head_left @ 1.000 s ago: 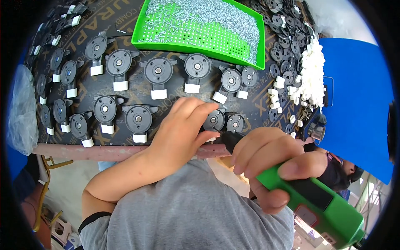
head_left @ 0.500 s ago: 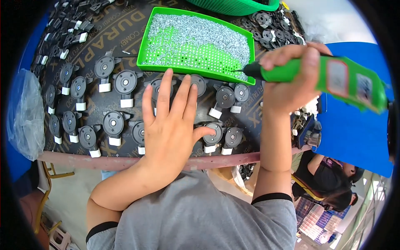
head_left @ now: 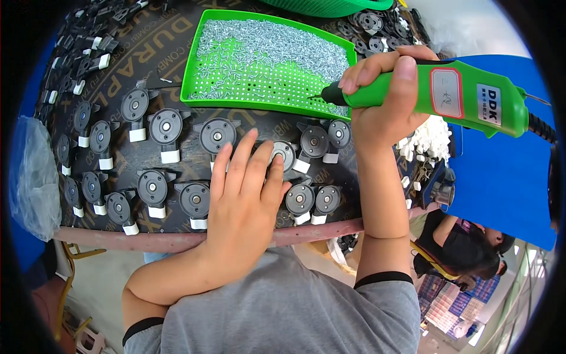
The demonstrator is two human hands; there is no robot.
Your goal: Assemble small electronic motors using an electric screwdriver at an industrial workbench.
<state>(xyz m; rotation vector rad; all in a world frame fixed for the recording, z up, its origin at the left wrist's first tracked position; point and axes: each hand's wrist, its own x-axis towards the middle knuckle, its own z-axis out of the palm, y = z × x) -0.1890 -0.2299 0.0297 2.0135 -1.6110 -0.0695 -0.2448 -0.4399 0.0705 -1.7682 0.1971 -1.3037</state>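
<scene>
My right hand (head_left: 386,97) is wrapped round a green electric screwdriver (head_left: 442,88), its black nose pointing left. The thin bit (head_left: 315,97) hangs over the right end of a green perforated tray (head_left: 253,109) that holds many small silvery screws (head_left: 271,47). My left hand (head_left: 244,200) lies palm down with fingers spread and slightly bent among round black plastic parts with white tips. Its fingertips reach a round black part (head_left: 288,151) in the upper row. Another such part (head_left: 218,136) sits just beyond the fingers. The thumb is mostly hidden.
More round parts (head_left: 153,187) stand in two rows along the table's pink front edge (head_left: 318,231). Black pieces (head_left: 88,65) are heaped at far left, white caps (head_left: 427,141) at right. A green basket (head_left: 330,7) stands behind the tray. A person (head_left: 466,248) is at lower right.
My left hand has drawn back toward me, its fingers bending and the thumb leaving a lower-row part. The screwdriver has shifted left, its bit still over the tray.
</scene>
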